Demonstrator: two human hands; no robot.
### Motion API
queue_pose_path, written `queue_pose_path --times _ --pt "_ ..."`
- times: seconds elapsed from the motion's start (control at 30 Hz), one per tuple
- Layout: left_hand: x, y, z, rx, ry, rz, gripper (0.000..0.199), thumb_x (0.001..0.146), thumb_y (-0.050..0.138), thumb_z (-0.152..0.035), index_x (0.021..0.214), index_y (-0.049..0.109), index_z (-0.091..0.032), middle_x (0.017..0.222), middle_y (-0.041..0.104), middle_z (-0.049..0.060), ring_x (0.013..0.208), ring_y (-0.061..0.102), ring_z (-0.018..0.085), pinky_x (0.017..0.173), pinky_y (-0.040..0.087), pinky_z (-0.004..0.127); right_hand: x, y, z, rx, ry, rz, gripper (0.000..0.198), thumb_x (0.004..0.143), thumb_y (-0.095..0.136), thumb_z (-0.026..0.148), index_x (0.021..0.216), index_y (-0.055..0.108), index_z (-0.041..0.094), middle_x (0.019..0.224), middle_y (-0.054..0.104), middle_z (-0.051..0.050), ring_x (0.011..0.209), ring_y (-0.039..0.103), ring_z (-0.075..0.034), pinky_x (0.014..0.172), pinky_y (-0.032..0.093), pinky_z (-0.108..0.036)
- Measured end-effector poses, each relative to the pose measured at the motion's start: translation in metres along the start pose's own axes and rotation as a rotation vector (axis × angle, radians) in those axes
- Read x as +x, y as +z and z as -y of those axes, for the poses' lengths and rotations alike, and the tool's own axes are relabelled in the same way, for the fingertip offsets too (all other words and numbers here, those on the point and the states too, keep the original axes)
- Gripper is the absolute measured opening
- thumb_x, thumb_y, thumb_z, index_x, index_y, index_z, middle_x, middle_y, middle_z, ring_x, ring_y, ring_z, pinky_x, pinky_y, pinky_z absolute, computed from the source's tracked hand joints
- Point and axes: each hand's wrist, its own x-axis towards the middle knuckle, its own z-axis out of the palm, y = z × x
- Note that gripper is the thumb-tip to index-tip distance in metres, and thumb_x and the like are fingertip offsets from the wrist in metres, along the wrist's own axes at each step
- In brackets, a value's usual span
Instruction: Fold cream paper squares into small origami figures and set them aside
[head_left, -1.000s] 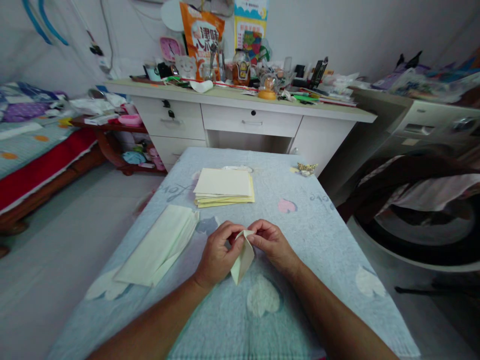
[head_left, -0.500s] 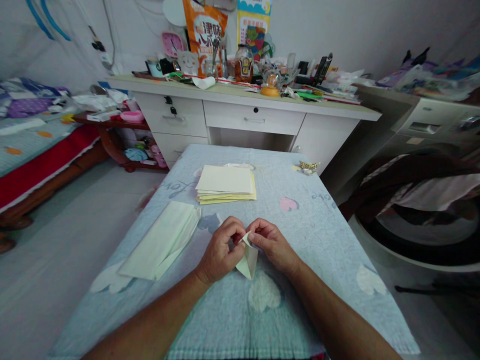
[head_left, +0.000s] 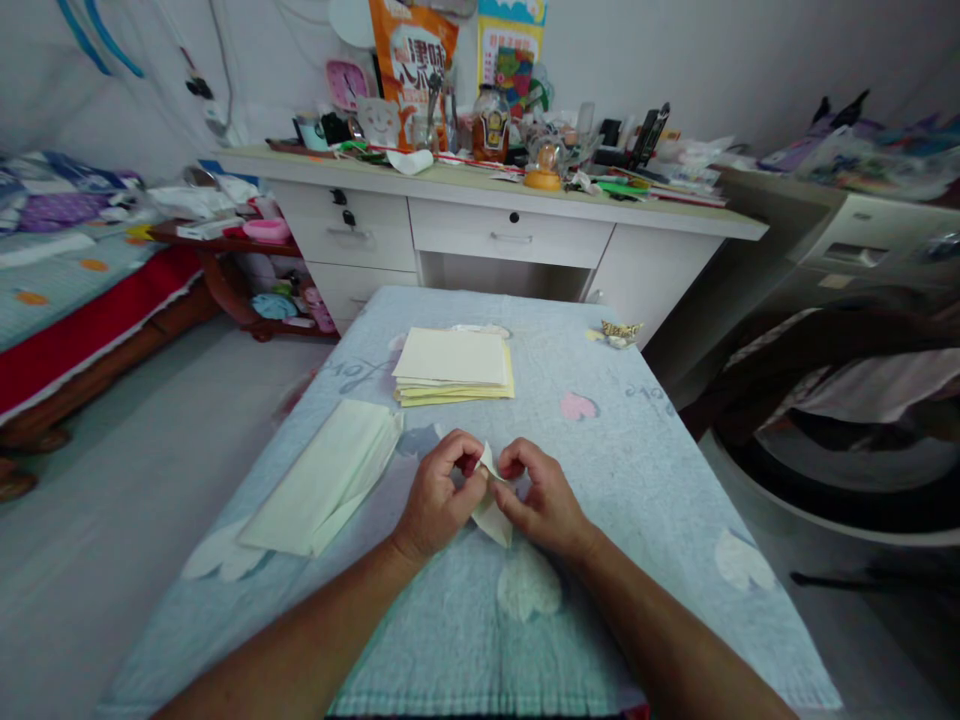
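Observation:
A small folded piece of pale paper (head_left: 493, 522) is between my two hands, above the cloth-covered table. My left hand (head_left: 442, 490) pinches its upper left edge between thumb and curled fingers. On the other side, my right hand (head_left: 546, 500) has its thumb against the fold and its fingers bent close by; the exact contact of the fingertips is partly hidden. To the left lies a long folded bundle of pale green paper (head_left: 322, 480). Beyond my hands rests a stack of cream and yellow paper sheets (head_left: 451, 357).
A patterned light-blue cloth (head_left: 622, 560) covers the table. A small patterned folded item (head_left: 621, 332) lies at its far right corner. Behind stands a cluttered white desk (head_left: 465, 225). A washing machine (head_left: 847, 240) is on the right, a bed (head_left: 97, 300) on the left.
My right hand's thumb and index finger have parted a little and shifted along the fold. The paper's upper tip now stands up more visibly between the hands.

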Motion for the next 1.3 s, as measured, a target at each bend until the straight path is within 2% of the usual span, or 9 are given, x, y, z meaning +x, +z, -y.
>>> queue_pose_path --times 0.07,0.17,0.47,0.67,0.87,1.3 --pt "0.0000 0.0005 -0.0007 -0.007 0.000 0.016 0.002 0.082 0.052 -0.018 0.080 0.052 -0.018 0.077 0.047 0.000 0.072 0.046 0.014 0.068 0.039 0.028 -0.0004 0.0023 -0.0015 -0.040 -0.002 -0.006 0.005 0.080 0.056 0.018 0.080 0.051 0.020 0.073 0.050 0.001 0.068 0.047 -0.013 0.064 0.038 -0.025" --pt "0.0005 0.0015 -0.0028 -0.028 0.012 0.039 0.003 0.081 0.055 -0.019 0.080 0.052 -0.018 0.079 0.048 0.001 0.075 0.047 0.015 0.070 0.040 0.028 -0.0010 0.0038 -0.0029 -0.040 0.014 -0.040 0.007 0.079 0.053 0.013 0.076 0.051 0.019 0.069 0.049 0.002 0.063 0.047 -0.011 0.060 0.037 -0.023" --pt "0.0009 0.0032 -0.0050 -0.048 0.085 0.052 0.002 0.081 0.056 -0.017 0.082 0.055 -0.019 0.085 0.054 0.003 0.084 0.053 0.017 0.077 0.044 0.030 0.0003 0.0025 -0.0030 -0.052 -0.011 -0.051 0.014 0.077 0.050 0.009 0.084 0.056 0.019 0.071 0.050 0.002 0.064 0.048 -0.012 0.061 0.038 -0.024" --pt "0.0000 0.0019 -0.0061 0.029 0.093 0.028 0.006 0.080 0.055 -0.015 0.084 0.055 -0.019 0.084 0.055 0.003 0.084 0.054 0.017 0.078 0.045 0.030 -0.0005 0.0026 -0.0035 -0.086 -0.032 -0.057 0.015 0.078 0.050 0.010 0.086 0.056 0.021 0.073 0.050 0.001 0.066 0.049 -0.013 0.063 0.038 -0.025" --pt "-0.0001 0.0017 -0.0051 0.095 0.107 0.022 0.006 0.080 0.055 -0.015 0.085 0.056 -0.019 0.083 0.056 0.003 0.083 0.054 0.017 0.077 0.044 0.030 -0.0009 0.0023 -0.0040 -0.084 -0.073 -0.049 0.004 0.083 0.054 0.017 0.084 0.054 0.021 0.074 0.050 0.000 0.069 0.049 -0.014 0.064 0.039 -0.026" --pt "-0.0016 -0.0008 -0.0040 0.147 0.222 0.031 0.008 0.081 0.054 -0.014 0.086 0.056 -0.020 0.086 0.058 0.004 0.088 0.054 0.019 0.081 0.045 0.034 -0.0014 0.0045 -0.0082 -0.114 -0.103 -0.054 0.007 0.085 0.052 0.015 0.086 0.055 0.022 0.077 0.051 -0.001 0.072 0.049 -0.015 0.065 0.039 -0.028"
